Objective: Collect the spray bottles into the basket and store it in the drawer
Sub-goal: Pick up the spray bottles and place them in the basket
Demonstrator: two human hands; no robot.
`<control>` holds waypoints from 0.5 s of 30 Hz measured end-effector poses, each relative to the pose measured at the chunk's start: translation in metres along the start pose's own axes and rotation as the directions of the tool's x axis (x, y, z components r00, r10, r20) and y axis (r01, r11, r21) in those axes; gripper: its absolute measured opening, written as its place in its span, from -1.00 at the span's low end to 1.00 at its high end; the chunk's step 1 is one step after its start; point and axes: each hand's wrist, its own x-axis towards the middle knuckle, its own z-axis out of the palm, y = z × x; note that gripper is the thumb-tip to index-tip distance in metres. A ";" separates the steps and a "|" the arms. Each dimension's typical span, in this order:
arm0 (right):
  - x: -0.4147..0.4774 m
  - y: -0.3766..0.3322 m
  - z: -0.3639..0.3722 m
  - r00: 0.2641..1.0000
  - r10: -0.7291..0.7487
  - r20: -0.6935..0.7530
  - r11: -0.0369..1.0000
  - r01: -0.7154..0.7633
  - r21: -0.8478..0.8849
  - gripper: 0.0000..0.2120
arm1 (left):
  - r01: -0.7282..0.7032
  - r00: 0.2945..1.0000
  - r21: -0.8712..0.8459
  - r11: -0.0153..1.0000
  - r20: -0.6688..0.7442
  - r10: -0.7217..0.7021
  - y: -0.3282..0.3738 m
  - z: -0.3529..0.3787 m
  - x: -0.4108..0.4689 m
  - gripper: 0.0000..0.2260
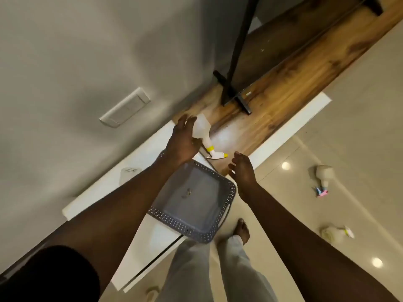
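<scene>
A white spray bottle [204,134] with a yellow collar and nozzle lies on the wooden top of a cabinet. My left hand [183,140] lies over its body, fingers curled around it. My right hand [241,168] hovers open just right of the nozzle, holding nothing. A grey perforated basket [226,192] sits empty on the white cabinet edge, below both hands. Two more spray bottles lie on the floor at the right: one with a pink and blue head [323,177], one with a yellow collar [337,234].
A black stand foot [235,94] rests on the wooden top behind the bottle. The white cabinet front [152,247] with a dark gap runs below the basket. My bare foot [241,231] stands on the glossy tiled floor. A wall switch plate [125,109] is at the left.
</scene>
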 end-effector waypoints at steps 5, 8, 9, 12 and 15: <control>0.044 0.009 0.013 0.994 0.106 0.023 0.988 -0.102 -0.115 -0.80 | 0.047 0.997 0.039 0.998 0.064 -0.049 -0.018 0.031 0.049 -0.23; 0.060 0.018 0.018 0.993 0.118 0.007 0.985 -0.116 -0.128 -0.75 | 0.060 0.993 -0.005 0.998 0.098 -0.059 -0.026 0.050 0.062 -0.20; 0.065 0.020 0.019 0.994 0.112 0.006 0.986 -0.111 -0.127 -0.74 | 0.064 0.994 -0.008 0.998 0.093 -0.063 -0.028 0.056 0.065 -0.20; 0.073 0.023 0.021 0.990 0.136 -0.022 0.987 -0.138 -0.086 -0.75 | 0.068 0.995 -0.009 0.998 0.069 -0.067 -0.030 0.067 0.070 -0.19; 0.085 0.028 0.022 0.981 0.182 -0.064 0.982 -0.178 0.064 -0.74 | 0.060 0.998 -0.007 0.998 0.018 -0.060 -0.033 0.073 0.074 -0.19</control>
